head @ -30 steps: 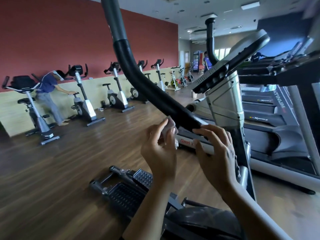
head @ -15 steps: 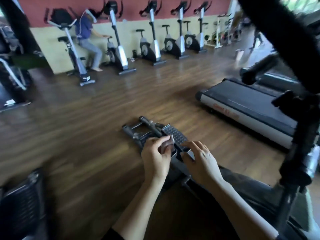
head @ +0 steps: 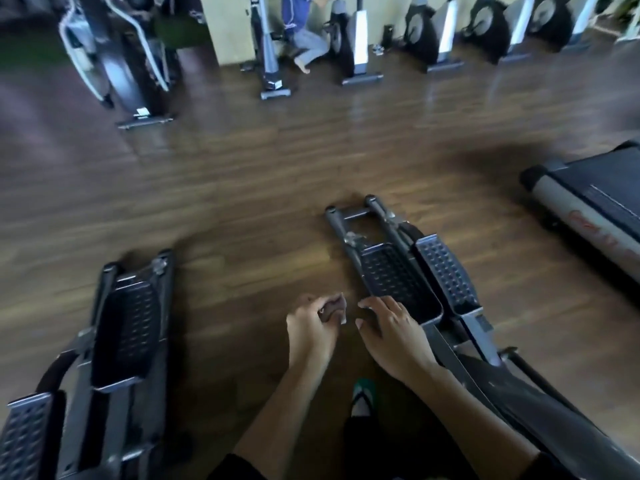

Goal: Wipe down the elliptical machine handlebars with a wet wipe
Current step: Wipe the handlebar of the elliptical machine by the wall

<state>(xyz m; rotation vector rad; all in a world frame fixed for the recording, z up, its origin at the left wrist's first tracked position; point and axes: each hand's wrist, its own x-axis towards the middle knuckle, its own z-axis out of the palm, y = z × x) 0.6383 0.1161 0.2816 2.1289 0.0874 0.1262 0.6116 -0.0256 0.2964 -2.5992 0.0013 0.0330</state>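
Observation:
My left hand point(head: 313, 329) is closed around a small crumpled wet wipe point(head: 333, 307), held low over the wooden floor. My right hand point(head: 391, 329) hovers just to its right with fingers spread and nothing in it, near the rear end of the elliptical's pedals point(head: 398, 278). The elliptical's handlebars are out of view; only its pedals and dark lower frame point(head: 540, 420) show at the right.
Another elliptical's pedals point(head: 128, 327) lie at the lower left. A treadmill point(head: 595, 213) sits at the right edge. Exercise bikes point(head: 356, 39) line the far wall, where a person point(head: 304, 32) crouches. My foot in a green sandal point(head: 363, 396) stands on the floor between the machines.
The view has swung down from the handlebar to the floor and pedals. Both hands came off the handlebar and dropped low; the left still holds the wipe.

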